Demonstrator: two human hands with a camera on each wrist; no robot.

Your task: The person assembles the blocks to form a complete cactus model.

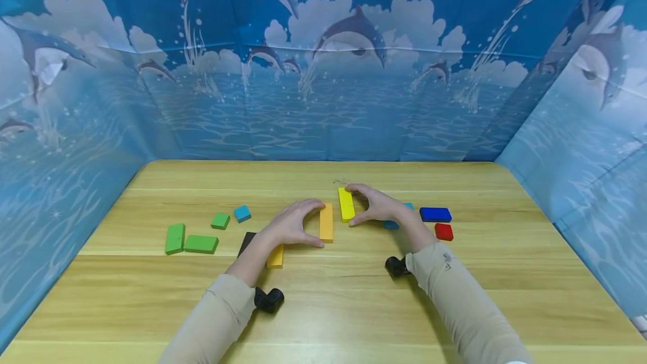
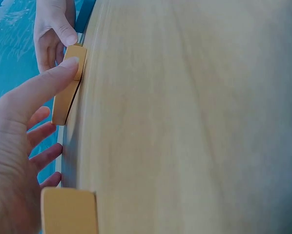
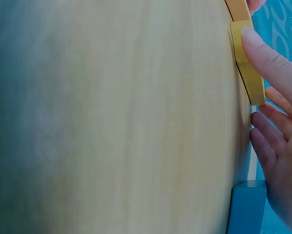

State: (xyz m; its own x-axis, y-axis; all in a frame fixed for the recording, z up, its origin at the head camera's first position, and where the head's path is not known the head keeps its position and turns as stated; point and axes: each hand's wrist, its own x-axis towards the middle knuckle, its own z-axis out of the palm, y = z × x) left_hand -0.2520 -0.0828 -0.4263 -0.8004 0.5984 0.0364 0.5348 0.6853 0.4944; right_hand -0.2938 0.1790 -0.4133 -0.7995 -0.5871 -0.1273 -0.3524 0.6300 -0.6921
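Note:
My left hand (image 1: pixel 295 223) pinches an orange rectangular block (image 1: pixel 326 223) lengthwise, with the thumb at its near end and fingers at its far end. To the right, a yellow rectangular block (image 1: pixel 346 205) sits a little farther back, pinched likewise by my right hand (image 1: pixel 375 205). A narrow gap separates the two blocks. In the left wrist view the thumb lies on the end of the orange block (image 2: pixel 67 90). The right wrist view has the other thumb against the yellow block (image 3: pixel 246 63). Another orange block (image 1: pixel 275 257) and a black block (image 1: pixel 246 242) are partly hidden by the left wrist.
Several green blocks (image 1: pixel 201 244) and a small light blue block (image 1: pixel 242 213) lie at the left. Toward the right are a dark blue block (image 1: pixel 435 214), a red block (image 1: pixel 444 232) and light blue (image 1: pixel 391 224) behind the right wrist. A dolphin-print curtain (image 1: pixel 323 117) surrounds the wooden table (image 1: pixel 343 308).

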